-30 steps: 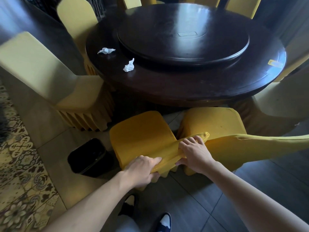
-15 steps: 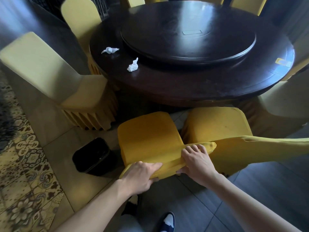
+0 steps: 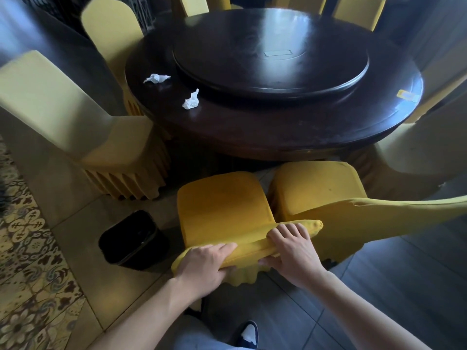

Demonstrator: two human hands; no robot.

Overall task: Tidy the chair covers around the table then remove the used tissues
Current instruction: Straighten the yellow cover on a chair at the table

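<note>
Under both hands [image 3: 249,256], yellow chair cover [image 3: 222,210] bunches along the backrest.

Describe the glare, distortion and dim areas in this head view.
Head view: window glare whitens the turntable; wide-angle distortion bows the round table; corners and the black bin sit in gloom; both tissues stay crisp.
</note>
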